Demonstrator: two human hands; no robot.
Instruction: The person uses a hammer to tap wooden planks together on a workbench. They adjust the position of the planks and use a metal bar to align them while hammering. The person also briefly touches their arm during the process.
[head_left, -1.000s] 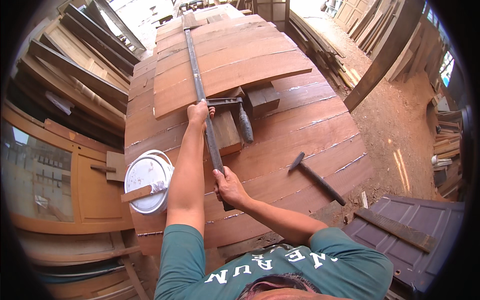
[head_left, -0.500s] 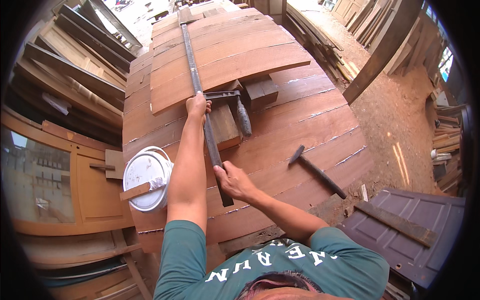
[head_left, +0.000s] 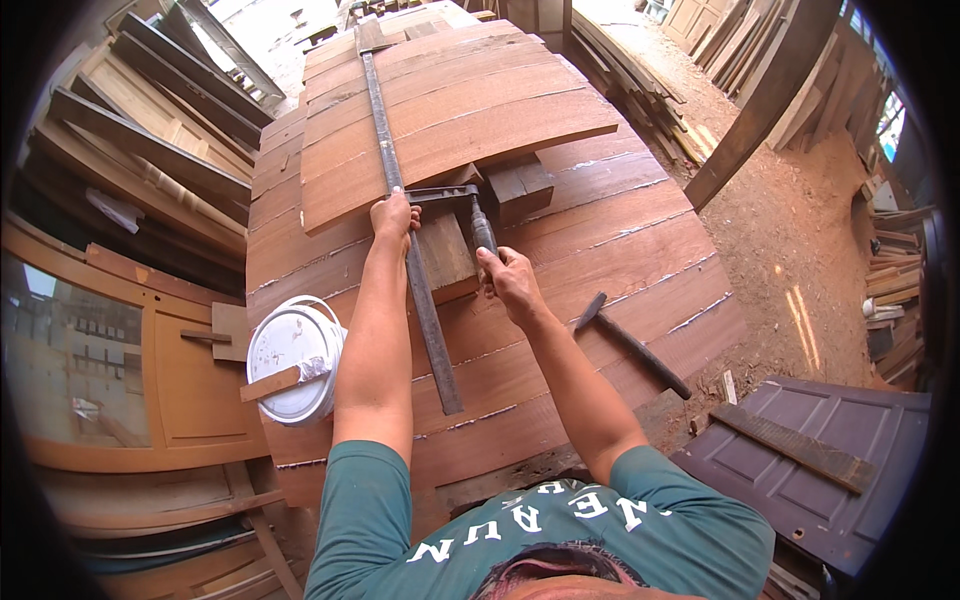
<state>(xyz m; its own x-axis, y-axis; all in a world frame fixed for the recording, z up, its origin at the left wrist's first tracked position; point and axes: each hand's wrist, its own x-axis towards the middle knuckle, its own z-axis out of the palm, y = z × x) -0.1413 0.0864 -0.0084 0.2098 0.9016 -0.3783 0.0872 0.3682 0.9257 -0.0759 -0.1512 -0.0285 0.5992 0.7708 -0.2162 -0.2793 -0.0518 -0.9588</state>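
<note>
A long dark bar clamp (head_left: 379, 120) lies lengthwise over a panel of reddish boards (head_left: 450, 115). My left hand (head_left: 394, 214) is closed round the clamp's bar where its sliding arm joins. The fingers of my right hand (head_left: 513, 282) grip the lower end of the clamp handle (head_left: 482, 228), to the right of the bar. Under the panel's near edge sit two wooden blocks (head_left: 447, 255), one of them under the clamp's arm. Below the blocks is a wider surface of glued boards (head_left: 610, 235), with pale glue along the seams.
A white lidded bucket (head_left: 290, 345) with a glue-smeared wood strip on top stands left of my left forearm. Right of my right forearm lies a hammer (head_left: 635, 345). Door panels (head_left: 205, 375) lean at the left; a dark panelled door (head_left: 790, 440) lies at the lower right.
My right hand has left the near end of the clamp's bar, moved up and right, and taken hold of the handle. My left hand has stayed in place.
</note>
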